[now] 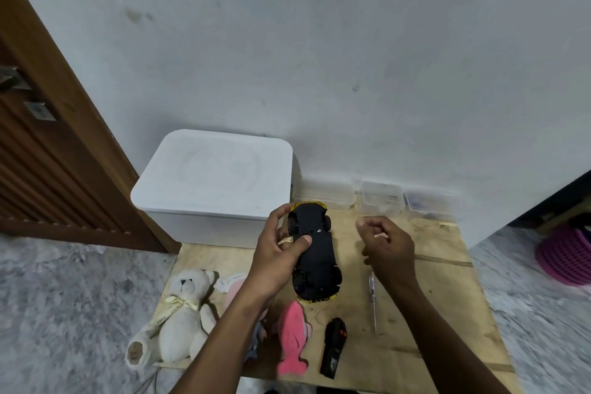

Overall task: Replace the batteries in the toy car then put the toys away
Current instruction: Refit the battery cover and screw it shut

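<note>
Currently my left hand (278, 249) grips the toy car (315, 253) near its far end, thumb pressed on the black underside. The car is flipped belly-up and held over the worktop (431, 297). My right hand (383, 243) hovers beside it, apart from the car, fingers curled; can't tell if it pinches anything small.

Car looks like light, stiff plastic with a smooth shell, so probably slippery. The wheels likely spin, so best held across the body sides between the axles.

Counts:
- one car
- one black remote (334, 347)
- one white teddy (182, 313)
- one pink fish toy (292, 339)
- one more pink soft toy (235, 291), half hidden by my arm
- three clear tubs (380, 198) by the wall
- one white lidded bin (211, 176)
- one thin clear tool-like thing (372, 297)
</note>
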A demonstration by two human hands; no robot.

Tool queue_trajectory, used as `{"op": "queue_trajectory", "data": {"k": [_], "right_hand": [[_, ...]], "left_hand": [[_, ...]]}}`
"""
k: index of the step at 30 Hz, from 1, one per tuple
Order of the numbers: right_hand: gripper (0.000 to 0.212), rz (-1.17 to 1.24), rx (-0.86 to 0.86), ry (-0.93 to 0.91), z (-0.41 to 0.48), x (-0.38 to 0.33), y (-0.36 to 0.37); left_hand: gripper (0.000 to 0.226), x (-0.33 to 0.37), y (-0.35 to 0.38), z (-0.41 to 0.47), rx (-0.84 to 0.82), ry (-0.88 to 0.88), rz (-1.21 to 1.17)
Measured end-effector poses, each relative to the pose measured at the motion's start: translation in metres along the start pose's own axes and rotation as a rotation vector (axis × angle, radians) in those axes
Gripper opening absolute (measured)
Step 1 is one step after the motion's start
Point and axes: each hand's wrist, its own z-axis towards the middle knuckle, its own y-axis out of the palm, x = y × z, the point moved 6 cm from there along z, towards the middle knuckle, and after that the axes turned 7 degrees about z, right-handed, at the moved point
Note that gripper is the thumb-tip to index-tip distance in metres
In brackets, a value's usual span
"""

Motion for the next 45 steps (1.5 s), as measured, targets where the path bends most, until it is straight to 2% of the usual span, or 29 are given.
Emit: {"op": "queue_trajectory", "data": {"k": [3,5,7,9,11,16,21,23,26,28,30,32,36,41,45], "right_hand": [[0.009,-0.115,0.064,0.167,0.011,0.058,-0.021],[0.011,-0.213,0.043,0.317,0.015,0.104,-0.033],[0.032,-0.353,-0.068,0.467,0.013,0.146,-0.041],[0.058,-0.52,-0.199,0.537,0.007,0.175,-0.043],[0.069,-0.594,-0.276,0.572,0.002,0.191,-0.041],[0.062,-0.655,-0.352,0.498,-0.002,0.198,-0.025],[0.046,-0.52,-0.298,0.481,0.006,0.2,-0.021],[0.043,-0.357,-0.205,0.509,0.011,0.188,-0.024],[0.041,0.053,-0.035,0.468,0.021,0.135,-0.026],[0.053,0.276,0.025,0.373,0.03,0.087,-0.027],[0.071,0.398,0.056,0.247,0.035,0.038,-0.028],[0.076,0.455,0.064,0.121,0.034,-0.007,-0.028],[0.074,0.509,-0.03,-0.093,0.02,-0.073,-0.019],[0.079,0.497,-0.081,-0.201,0.004,-0.095,-0.011],[0.079,0.481,-0.094,-0.208,-0.006,-0.098,-0.005]], "left_hand": [[0.064,-0.003,-0.001,0.002,-0.014,0.027,0.059],[0.063,-0.003,0.0,0.003,-0.022,0.079,0.124],[0.054,-0.003,0.002,0.006,-0.024,0.116,0.162],[0.045,-0.007,0.004,0.009,-0.028,0.104,0.187],[0.042,-0.01,0.005,0.011,-0.026,0.09,0.226],[0.039,-0.012,0.006,0.015,-0.021,0.084,0.266],[0.038,-0.009,0.006,0.018,-0.035,0.069,0.286],[0.035,-0.008,0.008,0.017,-0.042,0.072,0.285],[0.028,-0.007,0.01,0.015,-0.055,0.072,0.285],[0.03,-0.008,0.012,0.014,-0.068,0.071,0.279],[0.035,-0.009,0.013,0.013,-0.078,0.079,0.284],[0.038,-0.009,0.015,0.012,-0.08,0.085,0.293],[0.033,-0.004,0.018,0.008,-0.089,0.108,0.311],[0.031,0.002,0.018,0.004,-0.105,0.124,0.309],[0.033,0.005,0.016,-0.001,-0.108,0.134,0.315]]}}
